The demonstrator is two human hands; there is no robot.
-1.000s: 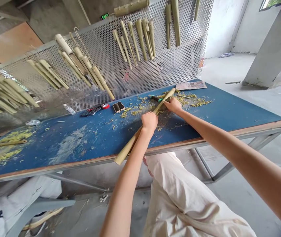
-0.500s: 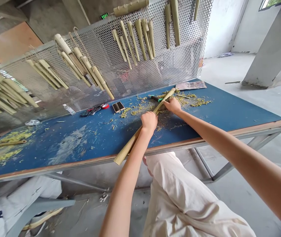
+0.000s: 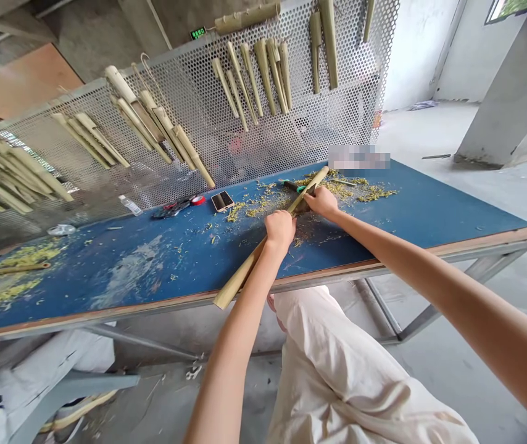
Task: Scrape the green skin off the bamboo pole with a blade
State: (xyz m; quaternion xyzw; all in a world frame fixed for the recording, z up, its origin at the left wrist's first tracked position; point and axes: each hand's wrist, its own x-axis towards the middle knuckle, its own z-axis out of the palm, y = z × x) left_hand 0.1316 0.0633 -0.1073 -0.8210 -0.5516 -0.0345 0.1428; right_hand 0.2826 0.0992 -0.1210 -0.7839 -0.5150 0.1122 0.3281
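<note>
A long bamboo pole (image 3: pixel 241 274) lies slantwise across the blue worktable (image 3: pixel 152 265), its near end past the front edge. My left hand (image 3: pixel 280 228) is wrapped round the pole's middle. My right hand (image 3: pixel 321 200) is closed further up the pole, on a tool with a green handle (image 3: pixel 295 185) that presses against the bamboo. Yellow-green shavings (image 3: pixel 356 188) lie scattered around both hands.
A perforated metal panel (image 3: pixel 291 132) behind the table carries several hanging bamboo pieces. A phone (image 3: pixel 222 200), red-handled pliers (image 3: pixel 178 205), a small bottle (image 3: pixel 130 205) and a thin bamboo stick (image 3: pixel 8 269) lie on the table. My pale trousers (image 3: pixel 337 370) are below.
My right hand has shifted slightly along the pole; otherwise both hands and the bamboo stay in place.
</note>
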